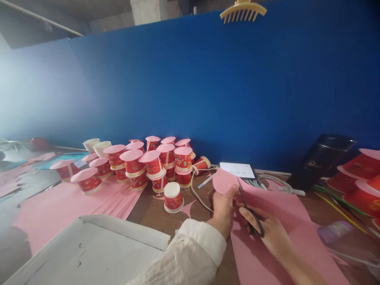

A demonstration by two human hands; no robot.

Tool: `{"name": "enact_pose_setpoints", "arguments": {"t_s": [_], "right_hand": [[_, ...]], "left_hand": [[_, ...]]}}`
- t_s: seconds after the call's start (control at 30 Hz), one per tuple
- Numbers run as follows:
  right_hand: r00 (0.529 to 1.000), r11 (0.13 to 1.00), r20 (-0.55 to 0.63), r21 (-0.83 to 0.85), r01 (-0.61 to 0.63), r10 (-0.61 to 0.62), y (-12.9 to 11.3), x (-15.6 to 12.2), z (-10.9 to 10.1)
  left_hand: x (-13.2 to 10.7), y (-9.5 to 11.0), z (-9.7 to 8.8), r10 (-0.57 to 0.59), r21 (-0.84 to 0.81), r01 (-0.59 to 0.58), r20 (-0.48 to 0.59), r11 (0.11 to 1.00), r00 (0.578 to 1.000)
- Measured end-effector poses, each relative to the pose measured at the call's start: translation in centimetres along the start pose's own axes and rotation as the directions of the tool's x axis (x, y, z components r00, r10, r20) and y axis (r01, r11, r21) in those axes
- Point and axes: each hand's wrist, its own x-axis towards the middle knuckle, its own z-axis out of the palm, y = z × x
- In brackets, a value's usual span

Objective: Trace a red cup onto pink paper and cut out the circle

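My left hand [223,209], in a white sleeve, pinches a round pink paper piece [223,181] at the edge of a large pink paper sheet [267,253]. My right hand [268,229] grips black-handled scissors [248,211], the blades pointing up into the paper beside the round piece. A single red paper cup [173,197] stands upside down just left of my left hand.
Several red cups capped with pink discs [154,162] crowd the back of the wooden table. Pink sheets [68,202] and a white box lid [89,249] lie left. A phone [239,170], a cable, a black bag [323,158], more red cups [362,178] and sticks sit right. A blue partition [208,87] stands behind.
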Motion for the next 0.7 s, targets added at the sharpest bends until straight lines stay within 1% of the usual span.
{"name": "enact_pose_setpoints", "arguments": {"t_s": [0.1,0.2,0.33,0.43,0.57,0.7], "right_hand": [[0.999,0.999,-0.025,0.028,-0.044,0.045,0.5,0.2,-0.1],[0.998,0.996,-0.024,0.062,-0.062,0.064,1.0,0.4,-0.3],[0.998,0.994,-0.008,0.089,-0.063,0.064,1.4,0.5,-0.6],[0.999,0.997,0.004,0.061,-0.039,0.039,1.4,0.5,-0.9],[1.0,1.0,-0.024,0.003,-0.008,0.008,1.2,0.5,-1.3],[0.999,1.0,-0.043,-0.006,-0.014,0.014,1.1,0.4,-1.5]], "left_hand": [[-0.3,0.3,0.0,0.107,0.013,-0.108,0.029,0.994,0.994],[-0.5,0.5,-0.1,0.123,0.037,-0.125,0.043,0.992,0.991],[-0.7,0.8,0.0,0.141,0.078,-0.143,0.036,0.987,0.989],[-1.0,1.1,-0.1,0.169,0.121,-0.174,0.053,0.977,0.984],[-1.7,1.5,-0.1,0.223,0.189,-0.235,0.084,0.953,0.971],[-2.1,1.6,-0.1,0.236,0.208,-0.255,0.111,0.944,0.965]]}}
